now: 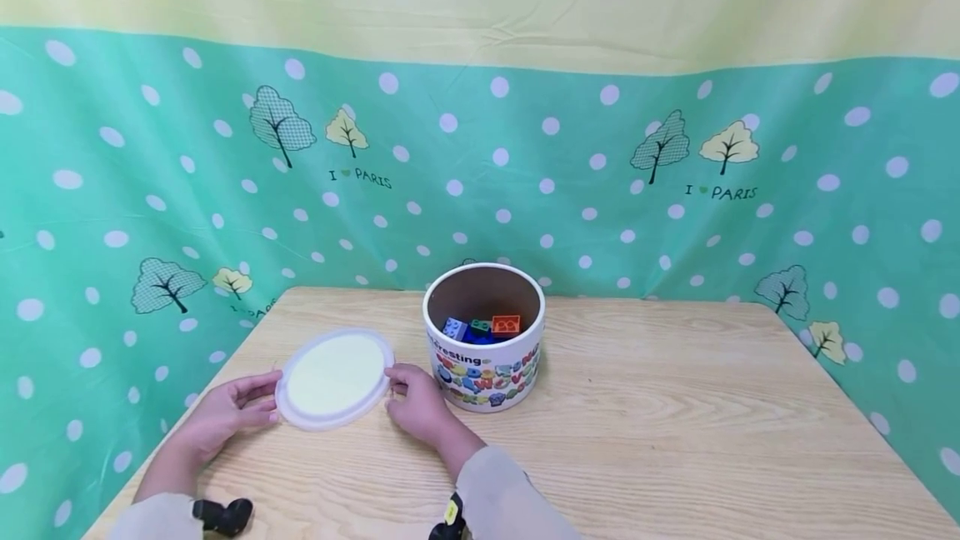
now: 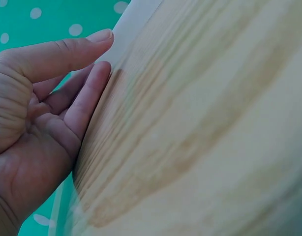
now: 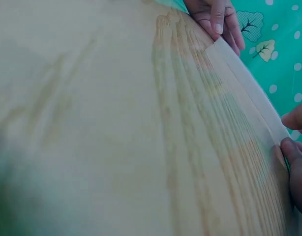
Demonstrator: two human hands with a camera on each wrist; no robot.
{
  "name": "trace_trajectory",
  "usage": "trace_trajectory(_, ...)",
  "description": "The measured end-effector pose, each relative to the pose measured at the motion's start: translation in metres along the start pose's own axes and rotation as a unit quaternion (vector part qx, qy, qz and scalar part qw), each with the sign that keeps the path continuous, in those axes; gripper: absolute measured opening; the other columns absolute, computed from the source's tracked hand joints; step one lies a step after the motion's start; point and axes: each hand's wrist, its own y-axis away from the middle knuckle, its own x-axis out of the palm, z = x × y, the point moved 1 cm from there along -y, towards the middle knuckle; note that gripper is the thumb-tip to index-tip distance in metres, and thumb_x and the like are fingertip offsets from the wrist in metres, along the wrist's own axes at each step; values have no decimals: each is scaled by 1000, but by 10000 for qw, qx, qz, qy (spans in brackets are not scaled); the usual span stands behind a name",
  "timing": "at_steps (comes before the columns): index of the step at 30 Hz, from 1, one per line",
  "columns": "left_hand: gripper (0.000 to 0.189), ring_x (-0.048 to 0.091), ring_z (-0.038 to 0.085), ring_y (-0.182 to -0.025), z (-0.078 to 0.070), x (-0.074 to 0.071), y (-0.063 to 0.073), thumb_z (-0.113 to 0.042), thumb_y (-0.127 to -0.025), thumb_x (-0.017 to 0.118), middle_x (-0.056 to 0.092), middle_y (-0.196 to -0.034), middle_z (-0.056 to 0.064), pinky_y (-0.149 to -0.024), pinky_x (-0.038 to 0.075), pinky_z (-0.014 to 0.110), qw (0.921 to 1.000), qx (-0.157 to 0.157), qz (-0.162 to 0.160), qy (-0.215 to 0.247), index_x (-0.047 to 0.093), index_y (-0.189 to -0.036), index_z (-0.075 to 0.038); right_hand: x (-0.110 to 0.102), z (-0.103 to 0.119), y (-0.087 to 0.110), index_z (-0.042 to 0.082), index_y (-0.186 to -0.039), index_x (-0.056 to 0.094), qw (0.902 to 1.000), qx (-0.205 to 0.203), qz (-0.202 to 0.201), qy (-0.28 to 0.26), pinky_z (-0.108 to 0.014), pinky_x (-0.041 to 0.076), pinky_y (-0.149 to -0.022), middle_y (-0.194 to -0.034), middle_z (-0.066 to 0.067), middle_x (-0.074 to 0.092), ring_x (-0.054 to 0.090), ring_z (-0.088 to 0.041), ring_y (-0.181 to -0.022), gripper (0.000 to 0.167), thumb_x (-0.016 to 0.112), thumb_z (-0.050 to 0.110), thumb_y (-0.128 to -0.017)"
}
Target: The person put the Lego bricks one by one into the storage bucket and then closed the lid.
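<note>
A round white lid with a translucent rim is low over the left part of the table, between my two hands. My left hand is at the lid's left edge. Its fingers are fairly straight, with the fingertips right at the rim in the left wrist view. From the other side, my right hand pinches the lid's right edge between thumb and curled fingers. Just beyond the right hand stands a white round bucket with colourful letters printed on it. Toy building bricks in red, blue, green and pale lilac lie inside it.
The light wooden table extends to the right of the bucket. A green and yellow curtain with trees and white dots hangs behind it. Black straps with small devices sit at both wrists.
</note>
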Motion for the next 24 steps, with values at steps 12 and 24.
trace_trajectory(12,75,66,5,-98,4,3,2,8,-78,75,66,-110,-14,-84,54,25,9992,105,-216,329,35,-140,16,-1,0,6,0,-125,63,9994,-284,-200,-61,-18,48,-92,-130,-10,54,59,-17,-108,44,65,-12,-82)
trace_trajectory(24,64,63,1,-101,3,4,7,4,-82,73,66,-110,-16,-82,54,23,9988,93,-153,458,45,-140,7,1,-1,9,-1,-124,63,9981,-110,-445,-411,-18,48,-91,-121,-1,50,57,-14,-105,50,62,-18,-78)
